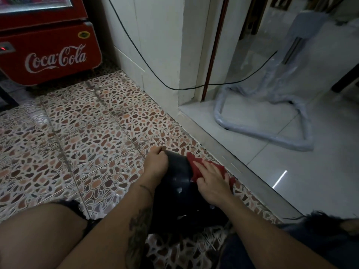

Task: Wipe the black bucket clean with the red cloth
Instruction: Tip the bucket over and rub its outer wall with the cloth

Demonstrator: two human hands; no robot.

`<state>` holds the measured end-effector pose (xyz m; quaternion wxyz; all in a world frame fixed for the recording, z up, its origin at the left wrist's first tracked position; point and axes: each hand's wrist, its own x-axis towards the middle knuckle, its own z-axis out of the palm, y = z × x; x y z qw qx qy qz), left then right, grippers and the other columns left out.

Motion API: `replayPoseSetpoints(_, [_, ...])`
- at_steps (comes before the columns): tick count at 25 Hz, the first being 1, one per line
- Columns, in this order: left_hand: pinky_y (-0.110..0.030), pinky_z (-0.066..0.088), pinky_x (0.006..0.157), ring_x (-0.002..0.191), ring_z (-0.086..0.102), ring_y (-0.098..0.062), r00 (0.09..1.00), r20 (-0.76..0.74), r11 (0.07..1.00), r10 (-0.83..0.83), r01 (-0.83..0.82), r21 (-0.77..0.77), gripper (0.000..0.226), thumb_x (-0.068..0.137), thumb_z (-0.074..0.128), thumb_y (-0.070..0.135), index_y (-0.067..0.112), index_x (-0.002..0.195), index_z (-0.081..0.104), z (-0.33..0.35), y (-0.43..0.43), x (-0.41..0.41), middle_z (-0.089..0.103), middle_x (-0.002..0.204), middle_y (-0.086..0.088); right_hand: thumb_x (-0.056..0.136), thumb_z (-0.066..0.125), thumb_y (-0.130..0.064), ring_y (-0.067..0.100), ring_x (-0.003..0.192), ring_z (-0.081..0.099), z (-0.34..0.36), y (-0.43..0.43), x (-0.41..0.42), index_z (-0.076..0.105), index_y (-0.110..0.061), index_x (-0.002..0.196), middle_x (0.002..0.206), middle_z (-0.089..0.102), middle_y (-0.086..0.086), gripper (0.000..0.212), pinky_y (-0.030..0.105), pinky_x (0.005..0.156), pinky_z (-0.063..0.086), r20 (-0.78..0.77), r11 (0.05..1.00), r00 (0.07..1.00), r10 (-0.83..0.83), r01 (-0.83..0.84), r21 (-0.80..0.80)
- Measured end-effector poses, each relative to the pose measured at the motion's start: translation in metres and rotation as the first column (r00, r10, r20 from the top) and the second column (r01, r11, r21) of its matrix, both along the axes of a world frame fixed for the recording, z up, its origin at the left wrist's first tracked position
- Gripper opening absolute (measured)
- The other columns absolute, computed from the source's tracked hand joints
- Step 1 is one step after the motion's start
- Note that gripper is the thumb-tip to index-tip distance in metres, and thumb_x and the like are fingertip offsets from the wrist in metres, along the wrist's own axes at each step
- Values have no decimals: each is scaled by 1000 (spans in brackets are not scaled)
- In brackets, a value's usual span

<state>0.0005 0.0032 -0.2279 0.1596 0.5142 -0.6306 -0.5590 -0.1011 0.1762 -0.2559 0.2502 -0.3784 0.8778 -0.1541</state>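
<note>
Left hand (156, 164) gripping black bucket (178, 172), right hand (212, 182) seemingly pressing red cloth (192, 160)

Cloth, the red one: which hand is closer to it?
Right. The right hand presses flat on the cloth; the left hand grips the bucket edge, on its other side from the cloth.

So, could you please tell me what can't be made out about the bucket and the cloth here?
All in the head view:
- the black bucket: its near part is lost in shadow, so any remaining dirt cannot be judged.
- the red cloth: much of it lies under the right hand.
- the left hand: its fingers curl over the bucket's far edge, hiding the tips.
</note>
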Motion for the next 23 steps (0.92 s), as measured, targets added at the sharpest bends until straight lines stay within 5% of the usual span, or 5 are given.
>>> replayPoseSetpoints(4, [-27,35,87,98,51,-16,986,20,978,168,-164,-127,31,93,48,13,13,118,65,-2,17,-2,65,121,-5,95,29,-34,20,155,5,2,5,-5,18,-41,158,170,9,-7,65,60,122,-1,3,987,991,-136,135,88])
replayPoseSetpoints(7, [-27,37,85,105,60,-25,986,25,944,163,-149,-293,26,90,51,9,9,109,69,-1,19,-1,68,111,-4,89,24,-38,19,155,-3,-2,-1,31,11,-45,158,171,3,-9,71,53,122,-9,-47,994,997,65,-69,-87])
replayPoseSetpoints(10, [-31,41,96,117,57,-28,990,127,902,-57,105,-418,33,91,51,10,6,120,65,1,16,10,65,125,-11,89,18,-47,13,153,-14,-8,-2,48,-6,-51,155,170,-7,-12,71,47,120,-18,-100,973,980,175,-187,-133])
replayPoseSetpoints(16, [-44,28,118,146,30,-25,809,494,491,-320,587,-644,60,96,35,35,8,149,39,-6,36,57,27,163,-8,96,16,-44,18,155,-5,-10,-2,-9,4,-42,160,171,0,-9,65,62,119,-12,-28,988,992,-127,129,84])
replayPoseSetpoints(23, [-39,34,115,144,33,-24,841,427,569,-332,540,-620,50,100,38,20,4,147,39,-13,26,43,25,163,-5,89,20,-45,19,155,-11,-9,-24,47,5,-47,158,170,-5,-11,71,56,118,-18,-56,995,998,-1,-4,-98])
